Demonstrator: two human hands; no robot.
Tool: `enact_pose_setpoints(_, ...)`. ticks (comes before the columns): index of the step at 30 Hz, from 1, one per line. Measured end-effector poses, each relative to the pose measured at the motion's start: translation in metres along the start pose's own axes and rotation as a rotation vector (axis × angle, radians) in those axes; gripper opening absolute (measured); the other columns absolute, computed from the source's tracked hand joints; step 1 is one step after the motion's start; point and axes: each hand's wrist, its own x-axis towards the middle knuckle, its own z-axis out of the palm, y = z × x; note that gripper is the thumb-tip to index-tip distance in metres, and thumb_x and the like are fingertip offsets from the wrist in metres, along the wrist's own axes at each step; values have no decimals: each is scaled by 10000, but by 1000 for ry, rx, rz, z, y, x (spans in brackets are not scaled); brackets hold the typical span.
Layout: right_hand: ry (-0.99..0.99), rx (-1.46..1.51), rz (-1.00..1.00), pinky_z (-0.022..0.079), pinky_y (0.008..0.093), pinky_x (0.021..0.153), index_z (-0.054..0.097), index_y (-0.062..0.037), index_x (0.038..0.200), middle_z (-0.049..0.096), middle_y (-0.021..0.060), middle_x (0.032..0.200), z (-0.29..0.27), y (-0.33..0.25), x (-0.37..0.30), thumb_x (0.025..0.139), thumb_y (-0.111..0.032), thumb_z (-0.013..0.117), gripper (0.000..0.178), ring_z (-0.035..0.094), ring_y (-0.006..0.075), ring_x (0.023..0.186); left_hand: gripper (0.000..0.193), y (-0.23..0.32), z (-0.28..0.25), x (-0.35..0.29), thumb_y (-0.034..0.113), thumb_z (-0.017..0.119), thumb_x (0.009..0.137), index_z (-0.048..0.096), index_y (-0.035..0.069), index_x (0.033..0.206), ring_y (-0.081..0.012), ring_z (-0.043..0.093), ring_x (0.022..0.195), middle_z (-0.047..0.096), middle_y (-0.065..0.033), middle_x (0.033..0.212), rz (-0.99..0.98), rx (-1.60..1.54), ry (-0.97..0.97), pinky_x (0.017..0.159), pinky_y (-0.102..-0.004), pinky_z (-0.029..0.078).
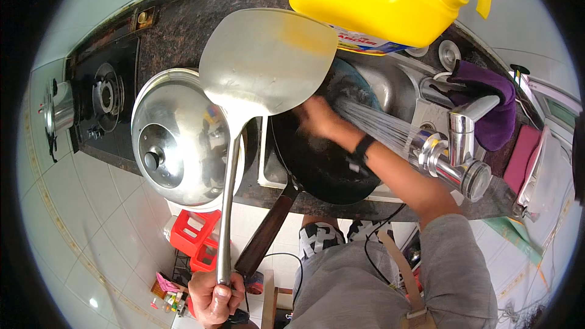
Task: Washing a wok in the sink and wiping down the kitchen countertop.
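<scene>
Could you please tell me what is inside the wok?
In or over the wok, the right hand shows, blurred, with water spray streaming toward it. The spatula covers part of its far side; anything there is hidden.

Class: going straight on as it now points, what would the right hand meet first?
The right hand would probably meet the inside of the black pan; the spatula overlaps that line in view but seems nearer the camera, though depth is unclear.
</scene>
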Motion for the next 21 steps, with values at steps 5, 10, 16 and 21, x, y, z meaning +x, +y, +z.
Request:
enact_pose_setpoints(5,-180,-466,187,517,457,678,659,-31,959,668,194,880,-20,100,-70,822,-189,661,209,649,341,784,596,1,2,-1,473,563,991,568,-69,743,-70,352,311,425,-18,443,-59,36,86,292,-235,242)
enact_pose_setpoints(10,-795,-12,143,496,460,667,648,-15,893,644,167,783,-34,18,-92,832,-208,665,203,631,321,725,608,0,0,6,486,553,991,569,-71,746,-69,353,309,414,-6,434,-76,-1,-49,295,-234,245)
enact_pose_setpoints(16,116,162,-42,470,488,834,514,24,1108,573,248,1100,-11,-51,9,774,17,606,346,561,442,1036,599,1,0,2,475,537,1001,565,-67,746,-66,351,310,410,-5,431,-63,23,-21,298,-234,242)
enact_pose_setpoints(21,40,-342,341,490,483,810,553,21,1159,626,233,1034,-11,63,-46,778,-29,623,391,608,402,949,602,3,-2,11,478,520,1010,558,-61,744,-63,357,327,422,-7,447,-104,66,-113,310,-231,247)
